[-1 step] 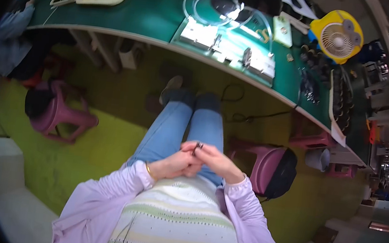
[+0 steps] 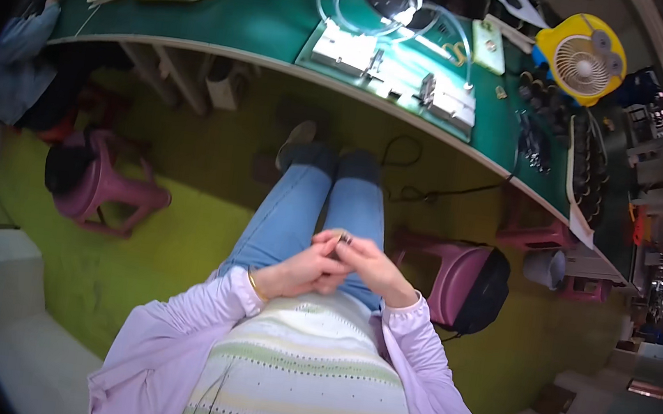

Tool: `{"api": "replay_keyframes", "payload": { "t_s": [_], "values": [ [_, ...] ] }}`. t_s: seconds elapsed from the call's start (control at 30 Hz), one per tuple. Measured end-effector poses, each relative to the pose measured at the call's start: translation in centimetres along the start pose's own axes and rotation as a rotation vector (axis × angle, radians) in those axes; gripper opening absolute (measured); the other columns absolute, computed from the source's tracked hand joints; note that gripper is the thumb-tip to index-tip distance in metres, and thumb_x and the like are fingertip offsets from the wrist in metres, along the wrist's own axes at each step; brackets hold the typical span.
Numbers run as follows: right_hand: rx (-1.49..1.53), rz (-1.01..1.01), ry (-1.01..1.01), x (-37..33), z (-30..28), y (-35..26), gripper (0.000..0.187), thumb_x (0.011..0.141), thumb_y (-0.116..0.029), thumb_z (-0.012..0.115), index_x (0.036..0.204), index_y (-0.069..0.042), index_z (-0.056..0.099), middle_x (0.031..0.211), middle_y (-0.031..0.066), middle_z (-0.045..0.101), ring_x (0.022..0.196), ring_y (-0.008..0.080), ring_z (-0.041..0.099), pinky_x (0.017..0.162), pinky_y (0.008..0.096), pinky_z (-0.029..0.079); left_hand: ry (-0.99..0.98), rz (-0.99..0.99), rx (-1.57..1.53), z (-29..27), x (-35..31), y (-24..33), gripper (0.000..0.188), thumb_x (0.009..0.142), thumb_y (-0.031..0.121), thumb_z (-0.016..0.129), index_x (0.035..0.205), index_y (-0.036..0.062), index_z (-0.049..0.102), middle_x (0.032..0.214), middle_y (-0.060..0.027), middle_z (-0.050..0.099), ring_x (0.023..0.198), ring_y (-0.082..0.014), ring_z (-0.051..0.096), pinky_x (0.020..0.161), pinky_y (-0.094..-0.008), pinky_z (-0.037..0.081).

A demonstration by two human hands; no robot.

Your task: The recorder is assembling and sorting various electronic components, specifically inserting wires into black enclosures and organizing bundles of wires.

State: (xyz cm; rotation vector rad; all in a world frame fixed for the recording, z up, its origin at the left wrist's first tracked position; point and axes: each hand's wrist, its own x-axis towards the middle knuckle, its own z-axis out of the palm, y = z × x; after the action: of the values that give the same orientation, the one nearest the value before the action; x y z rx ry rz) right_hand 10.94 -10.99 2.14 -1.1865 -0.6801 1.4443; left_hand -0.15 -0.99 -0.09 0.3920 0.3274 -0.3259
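In front of my waist, above my lap, my two hands meet. My left hand (image 2: 304, 271), with a yellow bangle at its wrist, has its fingers curled and pressed against the other hand. My right hand (image 2: 374, 267) is closed too, thumb and fingers bent together over the left fingertips. A tiny dark, shiny piece (image 2: 345, 240) shows at the fingers where the hands meet. It is too small to name, and I cannot tell whether it is held or worn. The fingers hide whatever else lies between them.
Ahead is a green-topped workbench (image 2: 239, 18) with a metal fixture (image 2: 450, 102), a coil of clear tubing (image 2: 332, 0) and a yellow fan (image 2: 585, 60). Pink stools stand left (image 2: 106, 188) and right (image 2: 448, 279). A black cable (image 2: 432, 196) hangs below the bench. Another person's sleeve (image 2: 29, 37) is far left.
The joined hands sit slightly higher in the picture, and the fingers have shifted a little around the dark piece. The view has tilted slightly.
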Motion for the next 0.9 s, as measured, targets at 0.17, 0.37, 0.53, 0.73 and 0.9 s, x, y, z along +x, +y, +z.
{"api": "replay_keyframes", "payload": {
  "t_s": [0.17, 0.37, 0.53, 0.73, 0.9],
  "values": [
    [0.101, 0.213, 0.177, 1.5, -1.0, 0.8, 0.026, 0.088, -0.018, 0.039, 0.104, -0.001, 0.05, 0.101, 0.0051, 0.052, 0.088, 0.0141, 0.052, 0.076, 0.0244, 0.042, 0.332, 0.306, 0.233, 0.6, -0.2, 0.2, 0.012, 0.082, 0.002, 0.048, 0.091, 0.0013, 0.055, 0.066, -0.0023, 0.054, 0.063, -0.0109, 0.053, 0.058, -0.0211, 0.043],
    [-0.469, -0.213, 0.256, 3.3, -1.8, -0.4, 0.026, 0.085, -0.014, 0.044, 0.106, 0.001, 0.048, 0.102, 0.0069, 0.052, 0.088, 0.0146, 0.052, 0.074, 0.0263, 0.044, 0.291, 0.108, 0.431, -1.4, -0.4, -0.4, 0.013, 0.081, -0.001, 0.048, 0.091, -0.0027, 0.057, 0.078, -0.0074, 0.06, 0.076, -0.0128, 0.057, 0.071, -0.0236, 0.046],
    [-0.64, -0.069, 0.032, 3.1, -0.3, -0.4, 0.023, 0.081, -0.012, 0.051, 0.099, 0.001, 0.053, 0.09, 0.0072, 0.056, 0.078, 0.0133, 0.054, 0.067, 0.0252, 0.045, 0.258, 0.09, 0.547, -2.1, -0.9, -0.7, 0.013, 0.081, -0.002, 0.046, 0.09, -0.0047, 0.056, 0.08, -0.0083, 0.06, 0.077, -0.0137, 0.058, 0.07, -0.0251, 0.048],
    [-0.482, -0.283, 0.495, 5.5, -3.8, -2.6, 0.011, 0.077, -0.01, 0.058, 0.079, 0.001, 0.06, 0.062, 0.0022, 0.055, 0.053, 0.0071, 0.051, 0.048, 0.0193, 0.042, 0.335, 0.356, 0.118, 1.2, 2.8, 5.3, 0.014, 0.08, -0.004, 0.046, 0.091, -0.0037, 0.055, 0.079, -0.0093, 0.059, 0.075, -0.0149, 0.058, 0.068, -0.0257, 0.049],
    [-0.204, -0.246, 0.6, 8.2, -4.7, -8.3, 0.01, 0.078, -0.009, 0.058, 0.076, 0.0, 0.061, 0.058, -0.0017, 0.053, 0.046, 0.0021, 0.045, 0.039, 0.0157, 0.036, 0.248, 0.554, 0.128, 1.8, 5.8, 9.2, 0.012, 0.08, -0.002, 0.05, 0.091, -0.0028, 0.054, 0.081, -0.0093, 0.059, 0.075, -0.0155, 0.058, 0.068, -0.0263, 0.049]
  ]
}}
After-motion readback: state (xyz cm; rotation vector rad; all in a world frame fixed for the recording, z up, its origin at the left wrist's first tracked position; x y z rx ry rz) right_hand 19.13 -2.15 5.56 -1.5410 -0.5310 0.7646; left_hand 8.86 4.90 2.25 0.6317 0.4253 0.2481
